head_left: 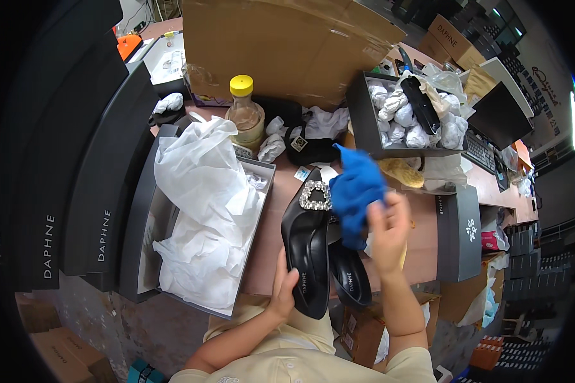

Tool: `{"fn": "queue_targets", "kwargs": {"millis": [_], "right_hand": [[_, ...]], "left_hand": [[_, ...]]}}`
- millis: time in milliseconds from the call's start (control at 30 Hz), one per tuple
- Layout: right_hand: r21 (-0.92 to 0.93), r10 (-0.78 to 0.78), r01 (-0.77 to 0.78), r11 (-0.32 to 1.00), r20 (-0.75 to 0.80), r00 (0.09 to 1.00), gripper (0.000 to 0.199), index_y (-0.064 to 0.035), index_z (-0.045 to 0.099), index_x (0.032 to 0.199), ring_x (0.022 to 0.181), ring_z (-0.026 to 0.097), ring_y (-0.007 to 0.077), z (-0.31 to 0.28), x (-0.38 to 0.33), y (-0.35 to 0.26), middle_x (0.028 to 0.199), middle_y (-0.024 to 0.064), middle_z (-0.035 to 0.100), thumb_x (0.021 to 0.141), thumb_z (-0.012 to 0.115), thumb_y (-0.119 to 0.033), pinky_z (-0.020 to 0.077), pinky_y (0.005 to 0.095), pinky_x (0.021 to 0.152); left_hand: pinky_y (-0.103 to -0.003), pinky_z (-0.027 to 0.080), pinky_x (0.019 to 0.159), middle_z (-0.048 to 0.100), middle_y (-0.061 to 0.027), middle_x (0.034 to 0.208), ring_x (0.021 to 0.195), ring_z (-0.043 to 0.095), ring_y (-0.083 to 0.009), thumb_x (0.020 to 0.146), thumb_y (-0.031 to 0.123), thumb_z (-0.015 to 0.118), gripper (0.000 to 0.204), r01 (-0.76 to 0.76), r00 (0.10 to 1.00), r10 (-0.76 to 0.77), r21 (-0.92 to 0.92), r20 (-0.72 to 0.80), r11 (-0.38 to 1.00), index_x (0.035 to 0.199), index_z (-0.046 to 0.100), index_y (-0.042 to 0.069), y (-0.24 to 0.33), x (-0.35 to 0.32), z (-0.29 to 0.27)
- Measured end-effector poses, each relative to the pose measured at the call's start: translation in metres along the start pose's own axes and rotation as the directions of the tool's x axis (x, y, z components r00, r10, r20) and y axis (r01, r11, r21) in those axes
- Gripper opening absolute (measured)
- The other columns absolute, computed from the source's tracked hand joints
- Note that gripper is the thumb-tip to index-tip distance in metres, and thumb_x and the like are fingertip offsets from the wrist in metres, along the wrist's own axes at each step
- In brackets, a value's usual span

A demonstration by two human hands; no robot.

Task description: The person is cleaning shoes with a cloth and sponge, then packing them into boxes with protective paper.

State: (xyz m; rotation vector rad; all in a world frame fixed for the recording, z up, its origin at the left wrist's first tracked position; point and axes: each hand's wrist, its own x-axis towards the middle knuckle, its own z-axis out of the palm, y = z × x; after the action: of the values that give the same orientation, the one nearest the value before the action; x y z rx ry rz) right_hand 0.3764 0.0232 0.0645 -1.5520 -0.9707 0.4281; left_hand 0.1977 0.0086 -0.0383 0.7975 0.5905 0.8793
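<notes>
A black pointed shoe (305,246) with a sparkling square buckle near its toe is gripped at the heel end by my left hand (285,287). My right hand (388,233), slightly blurred, pinches a blue cloth (356,191) beside the shoe's toe. The second black shoe (351,277) lies on the table (257,258), partly hidden behind the cloth and the first shoe. To the left stands an open grey shoebox (254,255) with crumpled white tissue paper (204,217) spilling over its edge.
Black shoeboxes (102,185) stack high on the left. A jar with a yellow cap (241,89) stands before a tall cardboard sheet (281,51). At the back right, a dark box (396,152) holds several crumpled paper balls. A closed grey box (460,236) stands at the right edge.
</notes>
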Motion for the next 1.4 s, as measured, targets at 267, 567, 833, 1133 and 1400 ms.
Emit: {"fn": "queue_targets", "kwargs": {"millis": [267,567,833,1133,1400], "right_hand": [[-0.308,-0.069,0.389,0.868,0.701,0.71,0.034,0.0008,0.042,0.112,0.075,0.054,0.0394,0.024,-0.021,0.017,0.08,0.0226,0.056,0.084,0.057,-0.013,0.0416,0.0435,0.069],[-0.207,-0.022,0.265,0.942,0.748,0.663,0.016,-0.0056,0.052,0.096,0.064,0.06,0.034,-0.001,-0.006,0.008,0.07,0.0171,0.058,0.08,0.053,-0.008,0.0458,0.04,0.059],[-0.329,-0.298,0.565,0.757,0.596,0.746,0.023,-0.0035,0.049,0.1,0.073,0.055,0.0336,0.021,-0.014,0.013,0.074,0.0153,0.056,0.078,0.056,-0.005,0.0403,0.0417,0.074],[-0.08,-0.036,0.126,0.989,0.688,0.725,0.02,-0.0032,0.051,0.1,0.058,0.052,0.0139,-0.008,-0.008,0.019,0.067,0.0034,0.054,0.08,0.051,-0.002,0.0412,0.0275,0.056],[0.055,-0.045,0.057,0.997,-0.203,0.978,0.02,0.0007,0.045,0.11,0.07,0.042,0.0011,-0.074,0.026,0.02,0.09,0.0011,0.052,0.091,0.041,-0.002,0.0357,0.0164,0.059]], "left_hand": [[-0.032,0.031,0.102,0.038,-0.0148,0.129,0.12,0.04,-0.0236,0.066,0.008,0.055,0.085,-0.215,0.977,0.201,0.32,0.076,0.923,0.14,0.015,-0.002,-0.011,0.016,0.008],[-0.032,0.029,0.104,0.037,-0.0173,0.133,0.124,0.038,-0.0237,0.063,0.008,0.057,0.091,-0.072,0.991,0.04,0.256,0.127,0.964,0.141,0.012,-0.005,0.007,0.024,0.005],[-0.032,0.03,0.103,0.038,-0.0165,0.131,0.121,0.039,-0.0228,0.062,0.01,0.057,0.093,-0.1,0.986,0.059,0.259,0.159,0.961,0.141,0.011,-0.006,0.018,0.033,0.015],[-0.031,0.032,0.102,0.038,-0.0152,0.133,0.121,0.041,-0.0225,0.061,0.011,0.057,0.093,-0.06,0.983,0.018,0.233,0.18,0.971,0.142,0.014,-0.004,0.013,0.032,0.003],[-0.032,0.045,0.092,0.048,-0.0152,0.122,0.107,0.055,-0.0221,0.06,0.016,0.058,0.091,0.04,0.989,-0.031,-0.062,0.143,0.997,0.14,0.019,-0.001,0.018,0.022,-0.011]]}}
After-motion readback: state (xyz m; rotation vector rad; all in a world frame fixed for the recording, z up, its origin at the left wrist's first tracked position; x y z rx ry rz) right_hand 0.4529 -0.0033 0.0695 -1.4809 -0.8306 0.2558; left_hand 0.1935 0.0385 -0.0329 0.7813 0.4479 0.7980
